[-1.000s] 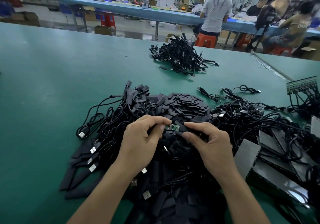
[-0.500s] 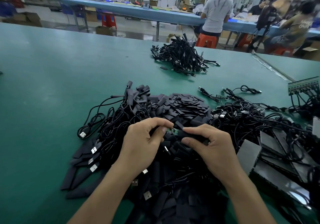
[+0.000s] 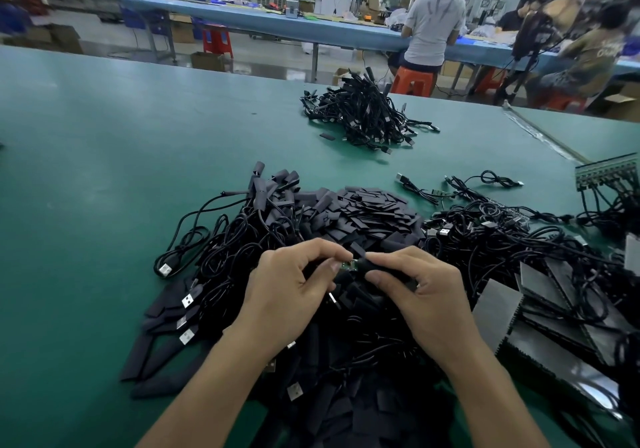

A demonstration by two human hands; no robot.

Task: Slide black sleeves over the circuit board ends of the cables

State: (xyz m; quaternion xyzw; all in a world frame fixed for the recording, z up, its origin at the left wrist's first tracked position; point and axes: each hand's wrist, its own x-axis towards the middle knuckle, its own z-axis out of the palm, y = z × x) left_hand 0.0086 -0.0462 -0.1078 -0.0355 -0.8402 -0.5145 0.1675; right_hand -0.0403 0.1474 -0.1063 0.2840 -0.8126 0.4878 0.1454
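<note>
My left hand (image 3: 294,288) pinches a cable at its small green circuit board (image 3: 347,266), of which only a sliver shows between my fingertips. My right hand (image 3: 426,291) pinches a black sleeve (image 3: 381,264) that covers most of the board. Both hands hover over a big heap of loose black sleeves (image 3: 363,212) and tangled black USB cables (image 3: 221,257) on the green table (image 3: 104,170).
A second pile of black cables (image 3: 367,115) lies farther back. More cables (image 3: 502,236) and stacked grey-black panels (image 3: 554,309) sit to the right. Bare green tabletop stretches to the left. People sit on orange stools at a blue bench beyond the table.
The sleeve in my right hand has slid leftward over the circuit board; a second ago most of the green board showed, now only its tip does.
</note>
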